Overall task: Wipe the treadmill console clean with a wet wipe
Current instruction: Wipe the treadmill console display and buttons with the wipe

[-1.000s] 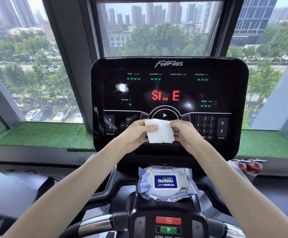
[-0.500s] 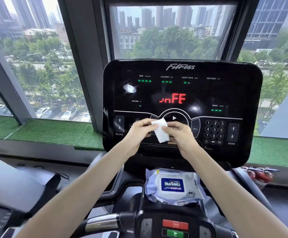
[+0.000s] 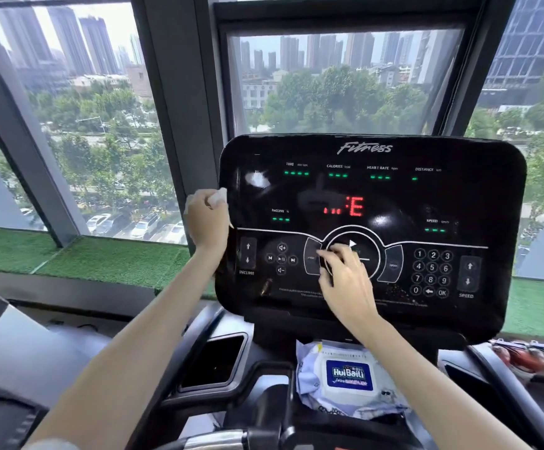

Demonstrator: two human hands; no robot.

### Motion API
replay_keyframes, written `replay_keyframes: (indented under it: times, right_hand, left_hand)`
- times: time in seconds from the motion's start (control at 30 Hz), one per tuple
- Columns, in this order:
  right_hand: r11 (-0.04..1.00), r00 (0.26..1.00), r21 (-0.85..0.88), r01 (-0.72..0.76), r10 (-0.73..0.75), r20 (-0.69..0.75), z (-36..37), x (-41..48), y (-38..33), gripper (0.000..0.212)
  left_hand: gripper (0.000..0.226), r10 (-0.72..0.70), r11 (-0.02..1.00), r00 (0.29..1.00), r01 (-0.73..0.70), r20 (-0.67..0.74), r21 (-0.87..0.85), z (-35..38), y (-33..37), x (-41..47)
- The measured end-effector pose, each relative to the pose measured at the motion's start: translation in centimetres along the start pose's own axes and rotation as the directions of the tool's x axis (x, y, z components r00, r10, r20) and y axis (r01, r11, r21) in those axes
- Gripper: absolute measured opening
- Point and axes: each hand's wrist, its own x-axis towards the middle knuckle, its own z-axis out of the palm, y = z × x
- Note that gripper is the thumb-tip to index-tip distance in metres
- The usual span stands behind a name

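The black treadmill console (image 3: 478,203) stands in front of me with red digits and green indicator lights lit. My left hand (image 3: 206,219) is raised at the console's left edge, closed around a bunched white wet wipe (image 3: 217,195) that shows only above the fingers. My right hand (image 3: 345,277) hovers in front of the round play-button area in the lower middle of the console, fingers spread and holding nothing. Whether it touches the panel I cannot tell.
A pack of wet wipes (image 3: 348,375) with a blue label lies in the tray below the console. A dark cup holder (image 3: 214,362) sits to its left. Windows and a strip of green turf (image 3: 101,258) lie behind. A red object (image 3: 524,355) rests at lower right.
Both hands held the wipe together in front of the console's lower middle. Now the left hand alone has carried it up to the left edge, and the right hand has let go.
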Motion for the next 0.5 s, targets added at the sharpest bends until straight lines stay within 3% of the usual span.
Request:
replay_keyframes:
  times: [0.17,0.23,0.27,0.33,0.37,0.4,0.43,0.5]
  right_hand:
    - [0.98,0.999,-0.192,0.044,-0.038,0.039,-1.1,-0.2,1.5,0.047]
    - [0.974,0.999,-0.225,0.016,-0.009,0.035,-1.8,-0.2,2.1,0.052]
    - [0.97,0.999,-0.244,0.007,0.002,0.038,-2.1,-0.3,2.5,0.056]
    - [0.96,0.999,-0.28,0.006,0.007,0.044,-2.8,-0.6,3.5,0.062]
    - [0.954,0.999,-0.3,0.007,0.007,0.045,-3.2,-0.9,4.1,0.063]
    - [0.949,0.999,-0.317,-0.001,0.015,0.043,-3.6,-1.1,4.6,0.065]
    - [0.945,0.999,-0.327,-0.017,0.031,0.037,-4.1,-1.4,5.2,0.066]
    - [0.942,0.997,-0.329,-0.068,0.079,0.02,-5.0,-1.7,6.5,0.068]
  left_hand:
    - [0.019,0.128,0.991,0.988,-0.124,-0.081,0.051,5.3,0.2,-2.0]
    - [0.026,0.281,0.959,0.96,-0.281,-0.001,0.047,7.7,0.8,-4.8]
    - [0.029,0.403,0.91,0.911,-0.409,0.086,0.067,8.7,1.4,-6.5]
    - [0.032,0.633,0.726,0.717,-0.681,0.291,0.096,9.8,1.7,-8.8]
    - [0.034,0.694,0.645,0.629,-0.759,0.351,0.087,9.8,1.5,-8.9]
    - [0.036,0.718,0.613,0.6,-0.785,0.354,0.088,9.6,1.0,-8.3]
    - [0.038,0.707,0.645,0.64,-0.758,0.302,0.097,9.3,0.7,-7.5]
    - [0.039,0.535,0.836,0.841,-0.541,0.082,0.094,9.0,0.6,-5.6]
